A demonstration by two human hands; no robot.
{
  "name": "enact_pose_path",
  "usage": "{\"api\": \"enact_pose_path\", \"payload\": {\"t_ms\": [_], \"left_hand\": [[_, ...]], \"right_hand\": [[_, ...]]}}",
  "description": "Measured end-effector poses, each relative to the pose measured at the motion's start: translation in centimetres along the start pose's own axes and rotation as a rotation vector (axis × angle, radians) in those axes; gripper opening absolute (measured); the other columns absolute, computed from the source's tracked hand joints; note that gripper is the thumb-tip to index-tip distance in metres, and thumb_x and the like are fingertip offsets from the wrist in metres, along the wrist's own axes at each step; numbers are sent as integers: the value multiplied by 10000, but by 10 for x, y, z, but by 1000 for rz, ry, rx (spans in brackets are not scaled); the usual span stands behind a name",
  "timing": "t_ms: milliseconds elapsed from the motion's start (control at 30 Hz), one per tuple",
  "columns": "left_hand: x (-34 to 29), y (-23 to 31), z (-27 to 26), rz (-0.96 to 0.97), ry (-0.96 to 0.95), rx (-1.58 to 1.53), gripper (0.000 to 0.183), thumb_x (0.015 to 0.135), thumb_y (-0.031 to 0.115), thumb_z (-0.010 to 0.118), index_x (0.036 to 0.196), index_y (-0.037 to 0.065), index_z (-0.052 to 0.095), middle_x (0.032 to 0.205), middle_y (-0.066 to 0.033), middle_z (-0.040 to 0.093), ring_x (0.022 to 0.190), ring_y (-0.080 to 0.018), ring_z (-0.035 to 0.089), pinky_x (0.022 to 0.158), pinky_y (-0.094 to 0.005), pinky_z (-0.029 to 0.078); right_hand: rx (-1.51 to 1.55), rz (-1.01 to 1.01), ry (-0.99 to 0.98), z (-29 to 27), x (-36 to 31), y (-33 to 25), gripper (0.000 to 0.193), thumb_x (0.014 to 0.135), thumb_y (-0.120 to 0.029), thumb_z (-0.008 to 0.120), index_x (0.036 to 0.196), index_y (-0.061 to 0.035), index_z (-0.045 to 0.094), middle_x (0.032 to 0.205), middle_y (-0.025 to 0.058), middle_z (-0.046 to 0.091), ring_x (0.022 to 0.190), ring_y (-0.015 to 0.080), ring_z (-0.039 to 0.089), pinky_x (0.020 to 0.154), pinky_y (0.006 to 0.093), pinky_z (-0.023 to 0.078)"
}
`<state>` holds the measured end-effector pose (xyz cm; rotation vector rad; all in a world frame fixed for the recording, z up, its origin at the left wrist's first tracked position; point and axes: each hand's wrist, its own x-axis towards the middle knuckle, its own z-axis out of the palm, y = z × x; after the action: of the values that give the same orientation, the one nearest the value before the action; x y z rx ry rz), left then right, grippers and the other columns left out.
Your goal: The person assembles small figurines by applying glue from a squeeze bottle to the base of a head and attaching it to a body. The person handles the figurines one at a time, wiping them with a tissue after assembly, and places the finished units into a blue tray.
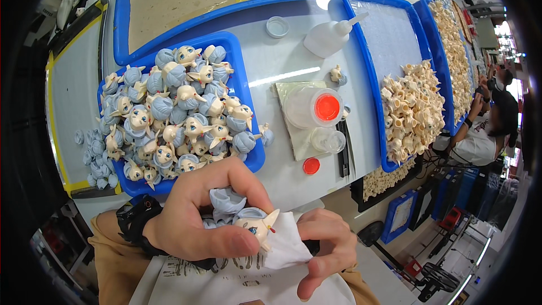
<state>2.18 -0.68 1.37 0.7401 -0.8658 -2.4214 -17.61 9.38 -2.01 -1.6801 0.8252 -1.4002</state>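
Note:
Just above my lap, my left hand (197,226) is closed around a doll head (255,223) with a pale face, a pointed ear and grey-blue hair. A second grey-blue hair piece (227,200) shows between its thumb and fingers; whether it is joined to the head is hidden. My right hand (327,240) has its fingers curled over a white cloth (287,243), its thumb sticking out downward. The cloth touches the head beside the ear. Beyond my left hand, a blue tray (257,158) is heaped with similar heads.
Loose hair pieces (97,158) lie left of the tray. To the right stand a lidded tub (296,104), a small clear jar (329,140), a red cap (311,165), black tweezers (343,147) and a white squeeze bottle (327,38). A blue bin holds cream parts (412,113). Another person (480,130) sits far right.

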Motion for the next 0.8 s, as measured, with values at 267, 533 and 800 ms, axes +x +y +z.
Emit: {"api": "enact_pose_path", "payload": {"t_ms": [267, 533, 800], "left_hand": [[4, 6, 3, -10, -25, 15, 417, 741, 268, 723, 976, -2, 509, 862, -41, 575, 733, -54, 512, 627, -199, 400], [0, 6, 0, -10, -111, -101, 424, 720, 210, 751, 982, -13, 502, 877, -62, 585, 743, -62, 525, 624, -204, 409], [-1, 12, -1, -4, -132, -133, 453, 692, 191, 775, 982, -27, 505, 881, -82, 590, 750, -73, 537, 632, -208, 413]], "right_hand": [[-151, -106, 0, -9, 4, -6, 1037, 744, -624, 537, 1393, -201, -153, 872, 199, 618, 510, 165, 531, 438, 262, 394], [-148, -9, 209, 4, -18, 1, 906, 860, -541, 429, 1374, 2, -82, 896, 263, 599, 606, 205, 577, 481, 290, 437], [-65, 30, 252, -11, -5, -9, 843, 882, -516, 376, 1334, 52, -53, 952, 344, 560, 685, 279, 614, 593, 334, 503]]}}
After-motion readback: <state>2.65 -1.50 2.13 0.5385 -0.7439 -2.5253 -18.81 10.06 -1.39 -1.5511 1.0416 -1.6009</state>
